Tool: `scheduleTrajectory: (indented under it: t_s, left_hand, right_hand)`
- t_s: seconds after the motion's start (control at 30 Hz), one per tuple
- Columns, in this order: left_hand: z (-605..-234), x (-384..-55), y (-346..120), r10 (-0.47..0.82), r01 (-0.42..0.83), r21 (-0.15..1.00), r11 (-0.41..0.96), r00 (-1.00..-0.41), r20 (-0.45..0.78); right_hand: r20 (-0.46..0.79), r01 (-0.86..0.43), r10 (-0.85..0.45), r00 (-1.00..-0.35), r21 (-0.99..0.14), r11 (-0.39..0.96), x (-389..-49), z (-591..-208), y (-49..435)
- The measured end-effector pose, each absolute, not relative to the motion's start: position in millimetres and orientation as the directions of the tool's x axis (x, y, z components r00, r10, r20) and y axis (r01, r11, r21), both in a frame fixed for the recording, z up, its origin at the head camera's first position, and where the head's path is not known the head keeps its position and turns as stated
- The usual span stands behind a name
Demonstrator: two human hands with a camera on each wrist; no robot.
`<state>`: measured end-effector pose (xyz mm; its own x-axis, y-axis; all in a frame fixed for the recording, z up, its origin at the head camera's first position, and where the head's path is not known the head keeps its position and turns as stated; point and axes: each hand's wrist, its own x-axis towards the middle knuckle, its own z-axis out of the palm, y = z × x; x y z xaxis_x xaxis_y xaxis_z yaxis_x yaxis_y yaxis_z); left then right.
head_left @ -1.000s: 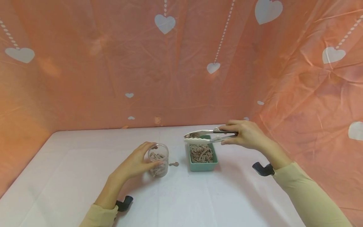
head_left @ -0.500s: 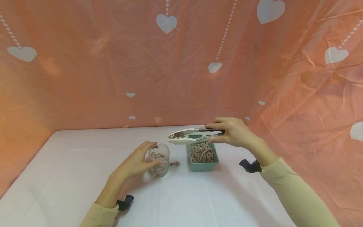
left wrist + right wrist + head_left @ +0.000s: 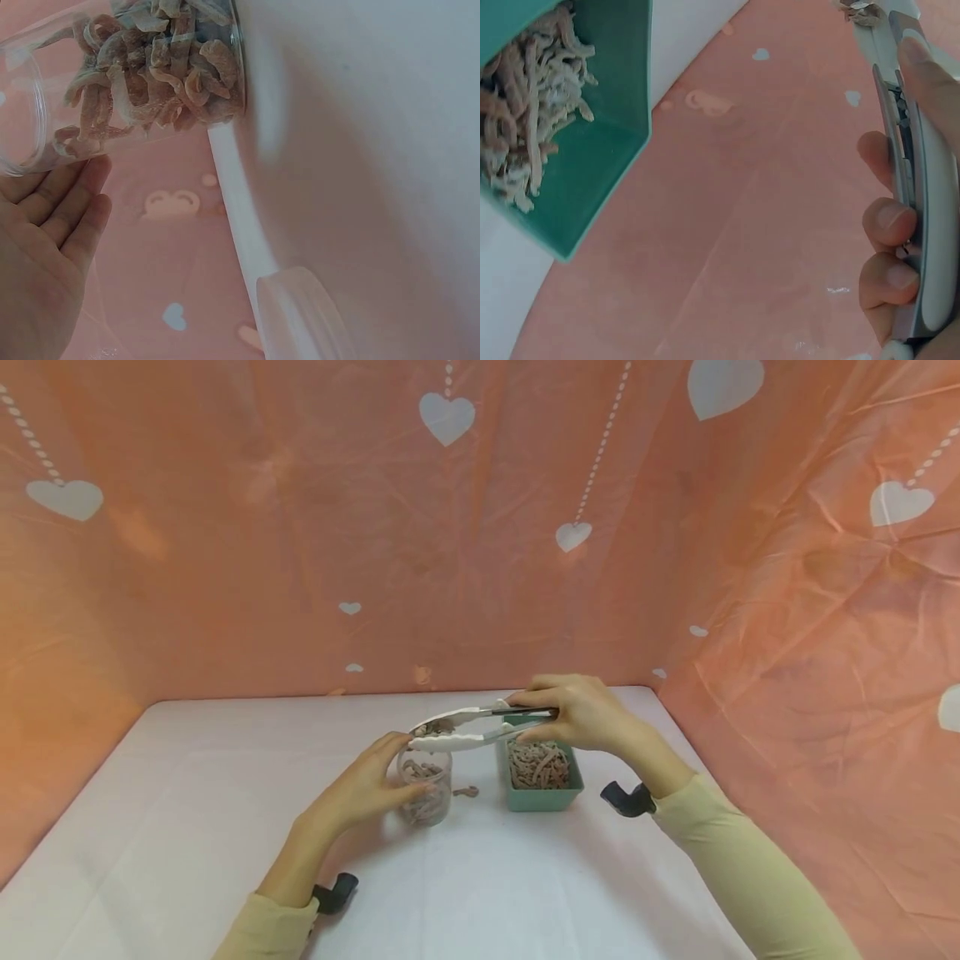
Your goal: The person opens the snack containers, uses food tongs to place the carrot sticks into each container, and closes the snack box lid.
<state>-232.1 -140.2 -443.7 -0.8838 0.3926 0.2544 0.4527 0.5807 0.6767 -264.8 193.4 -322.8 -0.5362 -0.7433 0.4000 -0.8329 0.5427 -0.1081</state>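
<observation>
My left hand holds a clear plastic jar upright, fingers and thumb around its sides. Brown dried strips fill much of the jar in the left wrist view. My right hand grips a pair of tongs with white tips and metal arms. Between the tips sits a clump of brown strips, right above the jar's mouth. To the jar's right stands a green rectangular box, holding many more strips.
A single strip lies on the white tablecloth between jar and box. A translucent round lid-like piece shows at the bottom of the left wrist view. An orange curtain with hearts rises behind the table.
My right hand has moved left with the loaded tongs, from above the green box to above the jar. The left hand keeps holding the jar in place.
</observation>
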Motion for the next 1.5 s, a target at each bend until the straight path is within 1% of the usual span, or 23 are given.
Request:
scheduleTrajectory:
  t_s: [0.27, 0.57, 0.73, 0.93, 1.27, 1.37, 1.5]
  left_hand:
    - [-444, -231, -141, 0.376, 0.428, 0.684, 0.591, -0.896, 0.236]
    - [-443, -232, -140, 0.388, 0.459, 0.699, 0.548, -0.88, 0.274]
    - [-443, -232, -140, 0.387, 0.461, 0.701, 0.544, -0.879, 0.278]
    - [-445, -231, -140, 0.373, 0.445, 0.692, 0.568, -0.889, 0.265]
    - [-444, -232, -139, 0.384, 0.459, 0.706, 0.539, -0.88, 0.279]
    - [-445, -232, -140, 0.383, 0.458, 0.703, 0.544, -0.881, 0.278]
    - [-445, -231, -141, 0.378, 0.449, 0.697, 0.558, -0.886, 0.268]
  right_hand:
    - [0.385, -0.824, -0.734, -0.559, -0.164, 0.542, -267, -338, 183]
    - [0.386, -0.829, -0.739, -0.553, -0.163, 0.535, -268, -350, 178]
    - [0.378, -0.825, -0.737, -0.56, -0.171, 0.539, -269, -352, 178]
    - [0.362, -0.81, -0.727, -0.584, -0.192, 0.555, -268, -351, 178]
    - [0.362, -0.809, -0.725, -0.586, -0.213, 0.547, -266, -350, 179]
    - [0.373, -0.809, -0.719, -0.586, -0.214, 0.547, -265, -351, 181]
    - [0.423, -0.813, -0.699, -0.577, -0.221, 0.538, -263, -351, 188]
